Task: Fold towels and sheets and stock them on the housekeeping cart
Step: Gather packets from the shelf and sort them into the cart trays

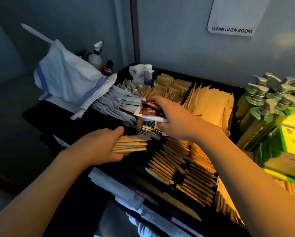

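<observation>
A black housekeeping cart tray (pixel 210 221) fills the middle, divided into compartments packed with brown paper packets (pixel 182 170). My left hand (pixel 100 147) grips a stack of brown packets (pixel 131 145) at the tray's left edge. My right hand (pixel 174 117) holds a bundle of red and white sachets (pixel 150 109) above the middle compartments. A white cloth with blue stripes (pixel 69 79) hangs over the cart's far left corner. No towels or sheets are in my hands.
Green pump bottles (pixel 266 106) and yellow-green boxes (pixel 290 134) crowd the right side. A spray bottle (pixel 96 55), a paper roll (pixel 137 71) and white sachets (pixel 114 103) stand at the back left. A wall with a "CLEAN LINEN ROOM" sign (pixel 232 29) rises behind.
</observation>
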Demonstrator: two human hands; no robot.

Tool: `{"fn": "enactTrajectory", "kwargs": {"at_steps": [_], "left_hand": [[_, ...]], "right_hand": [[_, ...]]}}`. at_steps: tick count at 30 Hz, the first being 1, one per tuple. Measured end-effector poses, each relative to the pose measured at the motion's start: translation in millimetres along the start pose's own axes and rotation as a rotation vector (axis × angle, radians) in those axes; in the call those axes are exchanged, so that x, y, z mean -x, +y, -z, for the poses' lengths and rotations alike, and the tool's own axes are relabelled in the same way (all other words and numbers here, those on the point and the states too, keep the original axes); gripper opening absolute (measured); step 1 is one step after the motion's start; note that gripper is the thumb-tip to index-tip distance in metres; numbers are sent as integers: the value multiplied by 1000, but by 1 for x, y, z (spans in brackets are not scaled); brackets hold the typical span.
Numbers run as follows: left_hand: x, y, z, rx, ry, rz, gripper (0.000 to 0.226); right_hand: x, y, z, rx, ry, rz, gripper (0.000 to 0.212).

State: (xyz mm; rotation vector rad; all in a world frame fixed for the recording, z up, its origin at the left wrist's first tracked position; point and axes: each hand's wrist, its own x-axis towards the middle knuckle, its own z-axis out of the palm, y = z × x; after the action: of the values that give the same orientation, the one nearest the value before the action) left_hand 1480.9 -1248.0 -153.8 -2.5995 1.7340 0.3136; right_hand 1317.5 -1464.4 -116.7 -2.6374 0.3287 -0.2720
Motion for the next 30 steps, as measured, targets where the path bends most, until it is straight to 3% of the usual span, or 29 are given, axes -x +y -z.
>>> {"fn": "enactTrajectory", "kwargs": {"at_steps": [4,9,17,24,30], "left_hand": [[-21,-13,-7,-14,-98,-83,42],[-28,-24,-11,65,-106,-183,40],[-24,-42,-1,-14,-64,-219,65],[-7,-62,0,127,151,-205,82],[-8,-66,-25,430,171,-216,57]], "right_hand": [[-20,-11,-26,-58,-87,-87,56],[-27,-16,-58,-31,-213,-235,48],[-47,-23,-78,18,-273,-391,18],[-54,-28,-99,-11,-192,-399,39],[-45,-23,-97,-84,-220,-347,50]]}}
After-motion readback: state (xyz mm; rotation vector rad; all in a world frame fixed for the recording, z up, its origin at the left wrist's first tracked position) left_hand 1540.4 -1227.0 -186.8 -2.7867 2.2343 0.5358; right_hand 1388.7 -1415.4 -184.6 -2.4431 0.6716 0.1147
